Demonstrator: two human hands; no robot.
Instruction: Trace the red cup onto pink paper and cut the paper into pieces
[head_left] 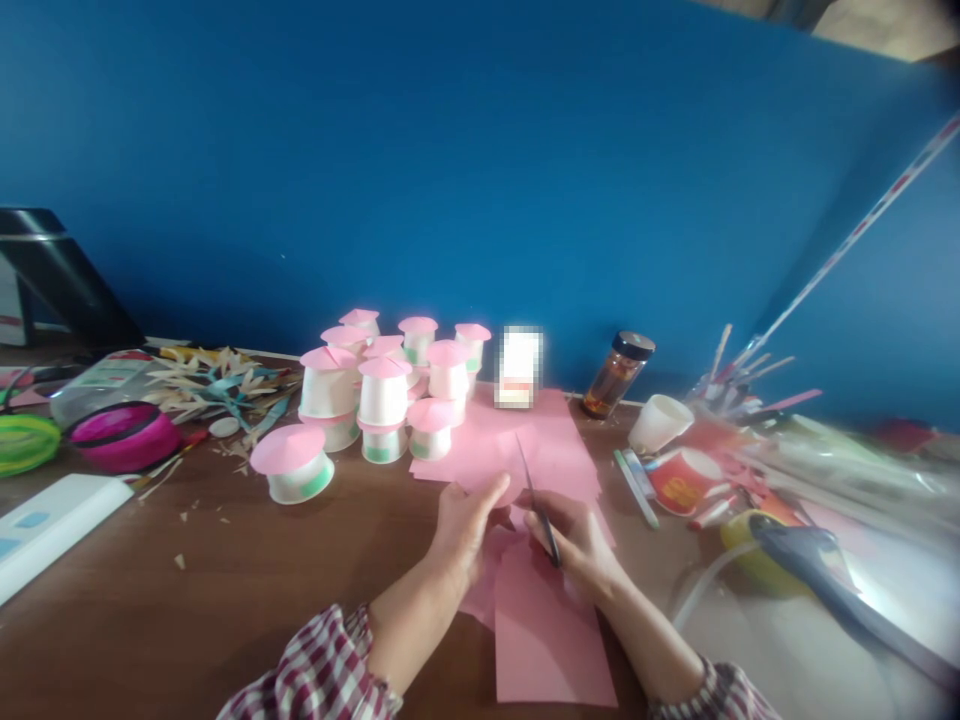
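Note:
My right hand [576,548] is closed around dark-handled scissors [552,545], whose thin blade points up and away over the pink paper. Beside it, my left hand [465,530] pinches a small pink paper piece [511,490], mostly covered by the fingers and thumb. A pink paper strip [553,640] lies on the table under both hands, with a crumpled-looking pink scrap [480,597] along its left side. Larger pink sheets [555,430] are spread just beyond my hands.
Several small white cups [384,390] with pink cone tops stand left of the sheets, one cup [300,482] apart in front. A brown jar [616,375] leans near the blue wall. Rightward are a red cup [684,480] and a glue gun [806,560]; a white power strip [60,530] lies left.

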